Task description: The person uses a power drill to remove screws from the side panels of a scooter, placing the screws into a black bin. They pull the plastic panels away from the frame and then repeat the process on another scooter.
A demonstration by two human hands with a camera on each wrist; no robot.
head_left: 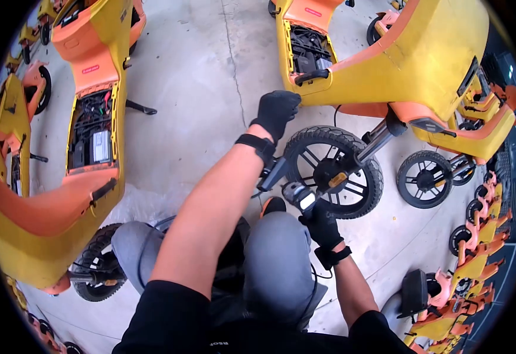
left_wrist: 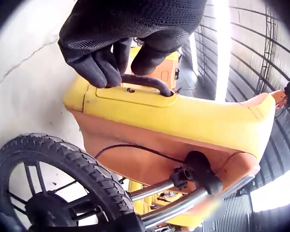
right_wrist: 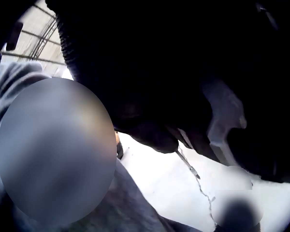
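My black-gloved left hand hangs beside the yellow scooter body, fingers curled. In the left wrist view, its fingertips overlap one end of the black grab handle. I cannot tell whether the curled fingers hold anything. My gloved right hand grips a dark, pistol-shaped power tool with a pale panel. The tool is close to the spoked wheel and its hub. In the right wrist view, the dark glove hides much of the tool, and a thin metal rod shows below a finger.
Another yellow and orange scooter stands at left, its compartment uncovered. My bent knee is close below the tool. A second wheel stands at right, near a row of scooters. Concrete floor lies between the scooters.
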